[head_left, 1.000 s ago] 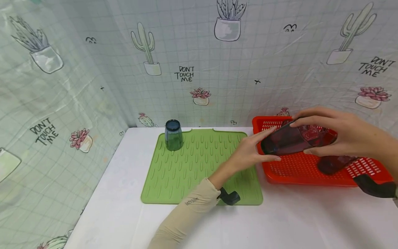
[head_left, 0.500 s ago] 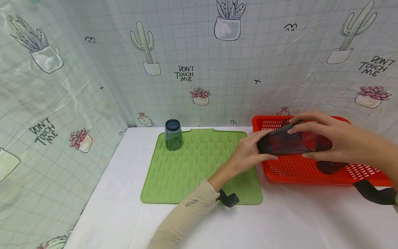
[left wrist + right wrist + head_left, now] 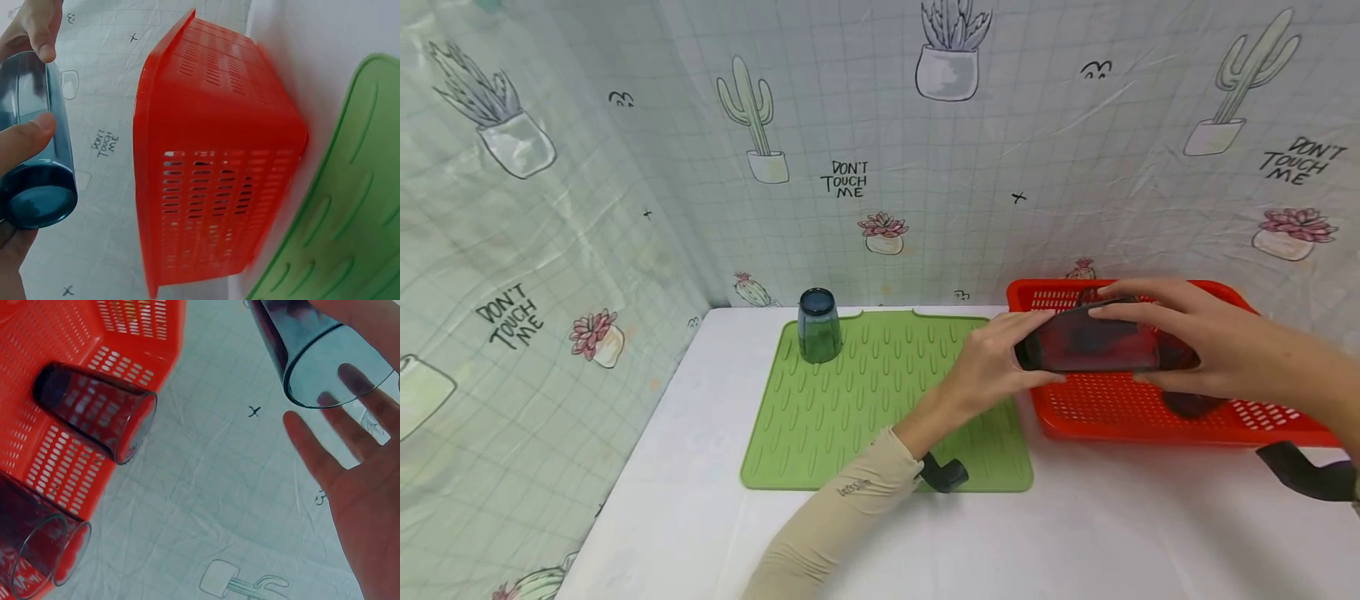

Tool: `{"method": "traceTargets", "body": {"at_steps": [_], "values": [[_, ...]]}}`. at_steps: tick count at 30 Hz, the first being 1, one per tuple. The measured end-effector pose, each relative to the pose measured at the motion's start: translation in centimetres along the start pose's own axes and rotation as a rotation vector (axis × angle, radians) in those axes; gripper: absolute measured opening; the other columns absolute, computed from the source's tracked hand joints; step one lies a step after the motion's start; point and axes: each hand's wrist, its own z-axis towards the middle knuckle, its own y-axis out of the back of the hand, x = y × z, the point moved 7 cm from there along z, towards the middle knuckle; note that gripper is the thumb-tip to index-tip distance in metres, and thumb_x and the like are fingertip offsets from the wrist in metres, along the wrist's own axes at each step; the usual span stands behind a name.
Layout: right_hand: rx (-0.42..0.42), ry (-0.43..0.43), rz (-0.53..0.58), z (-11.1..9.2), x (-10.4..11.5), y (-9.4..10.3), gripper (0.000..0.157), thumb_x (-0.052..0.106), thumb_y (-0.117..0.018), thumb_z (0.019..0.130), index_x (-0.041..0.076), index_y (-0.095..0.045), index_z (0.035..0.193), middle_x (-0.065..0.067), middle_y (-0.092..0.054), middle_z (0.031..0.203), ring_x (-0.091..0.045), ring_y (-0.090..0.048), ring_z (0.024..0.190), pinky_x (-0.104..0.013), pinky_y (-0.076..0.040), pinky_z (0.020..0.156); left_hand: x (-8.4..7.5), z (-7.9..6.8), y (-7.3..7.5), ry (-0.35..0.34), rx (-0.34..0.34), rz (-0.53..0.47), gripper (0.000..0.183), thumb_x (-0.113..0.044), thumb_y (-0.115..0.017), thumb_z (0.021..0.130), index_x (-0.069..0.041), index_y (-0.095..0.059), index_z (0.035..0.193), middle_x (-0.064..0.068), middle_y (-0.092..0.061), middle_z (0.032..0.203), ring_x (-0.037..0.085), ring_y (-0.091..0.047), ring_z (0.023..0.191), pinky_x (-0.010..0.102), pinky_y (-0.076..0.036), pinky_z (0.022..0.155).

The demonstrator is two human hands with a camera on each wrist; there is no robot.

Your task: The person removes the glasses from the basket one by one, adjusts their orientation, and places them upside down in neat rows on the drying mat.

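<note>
Both hands hold a blue-tinted drinking glass (image 3: 1093, 337) on its side above the red basket (image 3: 1112, 429). My left hand (image 3: 988, 358) grips the thick base end, thumb along the side in the left wrist view, where the glass (image 3: 40, 194) shows its base. At the rim end is my right hand (image 3: 1206, 333), its fingers and thumb spread round the glass. The right wrist view shows the open mouth of the glass (image 3: 337, 369), with fingertips of the right hand (image 3: 375, 481) close at the rim. Another such glass (image 3: 818, 327) stands mouth down on the green drying mat (image 3: 880, 400).
More glasses lie in the basket: one glass (image 3: 94, 409) on its side and others overlapping at the lower left of the right wrist view. The basket stands right of the mat on a white table (image 3: 1037, 533). A patterned cloth (image 3: 970, 158) hangs behind.
The held glass has tilted to nearly level and shifted slightly left. My right hand has moved a little left and down with it; my left hand has shifted slightly left.
</note>
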Motion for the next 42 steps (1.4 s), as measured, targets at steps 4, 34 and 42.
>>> {"method": "traceTargets", "body": {"at_steps": [4, 34, 42], "values": [[0.036, -0.074, -0.012, -0.3, -0.4, -0.2, 0.093, 0.035, -0.098, 0.064, 0.024, -0.056, 0.146, -0.003, -0.046, 0.150, -0.005, -0.033, 0.135, -0.004, -0.032, 0.095, -0.5, 0.0, 0.5, -0.069, 0.034, 0.104, 0.076, -0.026, -0.091, 0.077, 0.001, -0.059, 0.140, 0.014, -0.063, 0.138, 0.020, -0.058, 0.131, 0.014, -0.030, 0.114], [0.233, -0.425, 0.017, 1.2, -1.4, -2.7, 0.083, 0.053, -0.083, 0.079, 0.013, -0.056, 0.146, -0.014, -0.062, 0.136, -0.034, -0.062, 0.114, -0.061, -0.054, 0.087, -3.4, 0.5, 2.6, -0.587, 0.029, 0.663, 0.034, -0.001, -0.048, 0.106, -0.006, -0.068, 0.132, 0.006, -0.068, 0.133, 0.020, -0.060, 0.127, 0.029, -0.035, 0.118], [0.245, -0.454, -0.012, 2.3, -0.5, -4.3, 0.085, 0.059, -0.082, 0.077, 0.003, -0.060, 0.138, -0.007, -0.072, 0.107, -0.021, -0.066, 0.087, -0.046, -0.059, 0.075, -3.9, 0.6, 2.5, -0.576, 0.057, 0.660, 0.033, -0.002, -0.048, 0.107, -0.006, -0.068, 0.132, 0.007, -0.068, 0.133, 0.020, -0.060, 0.127, 0.029, -0.034, 0.118]]}}
